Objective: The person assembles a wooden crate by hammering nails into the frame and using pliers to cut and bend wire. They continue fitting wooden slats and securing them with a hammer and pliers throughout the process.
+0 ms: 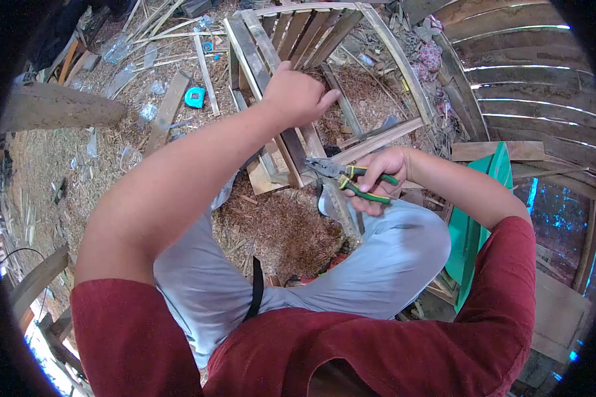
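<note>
Left hand (297, 98): resting on the frame's (379, 140) left edge, fingers hidden, cannot tell grip.
Right hand (376, 177): grasping pliers (344, 177).
Pliers: pointing left, by frame's near edge.
Room: shavings (271, 228) lying open between the knees (414, 239).

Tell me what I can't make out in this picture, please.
All in the head view:
- Left hand: its fingertips are hidden behind the hand itself, so its grip on the wooden frame is unclear.
- Pliers: too small at the tips to tell whether they pinch anything.
- Green object: partly covered by the right arm and sleeve.
- Turquoise tape measure: any markings are too small.
</note>
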Available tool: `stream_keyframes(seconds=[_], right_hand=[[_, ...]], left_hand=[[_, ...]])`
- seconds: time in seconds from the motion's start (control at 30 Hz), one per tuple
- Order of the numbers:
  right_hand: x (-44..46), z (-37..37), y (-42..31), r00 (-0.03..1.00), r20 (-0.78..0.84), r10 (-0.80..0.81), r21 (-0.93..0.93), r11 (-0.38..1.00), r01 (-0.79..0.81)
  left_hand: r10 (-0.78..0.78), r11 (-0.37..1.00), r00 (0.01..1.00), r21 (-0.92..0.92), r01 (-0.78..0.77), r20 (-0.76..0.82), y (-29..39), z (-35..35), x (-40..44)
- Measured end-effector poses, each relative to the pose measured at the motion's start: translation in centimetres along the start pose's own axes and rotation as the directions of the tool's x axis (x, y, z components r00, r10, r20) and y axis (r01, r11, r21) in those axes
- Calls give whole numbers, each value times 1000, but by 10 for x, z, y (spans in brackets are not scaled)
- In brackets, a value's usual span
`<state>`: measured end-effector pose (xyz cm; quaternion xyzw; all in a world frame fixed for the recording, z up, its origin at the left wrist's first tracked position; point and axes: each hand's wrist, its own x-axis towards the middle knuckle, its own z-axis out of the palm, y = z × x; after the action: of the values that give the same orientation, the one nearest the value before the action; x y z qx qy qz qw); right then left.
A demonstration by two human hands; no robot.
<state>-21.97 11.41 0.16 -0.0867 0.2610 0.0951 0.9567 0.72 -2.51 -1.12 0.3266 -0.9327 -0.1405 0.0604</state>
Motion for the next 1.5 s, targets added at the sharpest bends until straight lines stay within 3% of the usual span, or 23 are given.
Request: stream_keyframes(seconds=[0.03,0.13,0.23,0.3,0.4,0.53,0.73,0.83,1.03,1.13,1.23,1.37,1.4,1.5], right_hand=[[-4,9,-3,990,-134,-49,-148,989,28],[-3,-3,-6,998,-50,45,-23,999,-46],[1,6,-10,980,164,116,411,895,-175],[2,18,-15,980,-23,195,258,949,-183],[2,37,-19,945,-293,145,-42,986,-164],[3,45,-17,904,-415,100,-74,987,-143],[3,56,-18,842,-539,27,-282,936,-210],[7,77,-15,745,-661,-90,-408,876,-256],[15,91,-8,628,-756,-183,-464,827,-318],[17,105,-6,527,-756,-388,-644,584,-494],[27,112,2,419,-739,-527,-661,448,-603],[43,128,19,246,-791,-560,-573,539,-618],[50,131,25,199,-737,-646,-595,480,-645],[59,136,33,154,-724,-672,-561,444,-699]], left_hand=[[20,1000,1000,22,-20,4,3,-2,-2],[1,1000,1000,21,-1,4,4,0,0],[-37,998,999,55,36,27,4,-1,3],[-59,996,997,65,56,54,7,-1,4],[-65,996,996,66,61,58,6,1,7],[-63,995,997,83,59,50,5,0,8],[-91,992,989,98,80,115,8,-5,8],[-94,992,991,94,85,94,5,-6,10],[-112,987,981,129,93,156,9,-12,8],[-108,990,977,113,88,183,11,-14,8],[-83,994,988,76,74,130,9,-10,6],[-80,996,992,53,75,93,7,-7,3],[-84,995,990,66,77,115,9,-10,2],[-99,990,981,112,81,167,12,-19,-1]])
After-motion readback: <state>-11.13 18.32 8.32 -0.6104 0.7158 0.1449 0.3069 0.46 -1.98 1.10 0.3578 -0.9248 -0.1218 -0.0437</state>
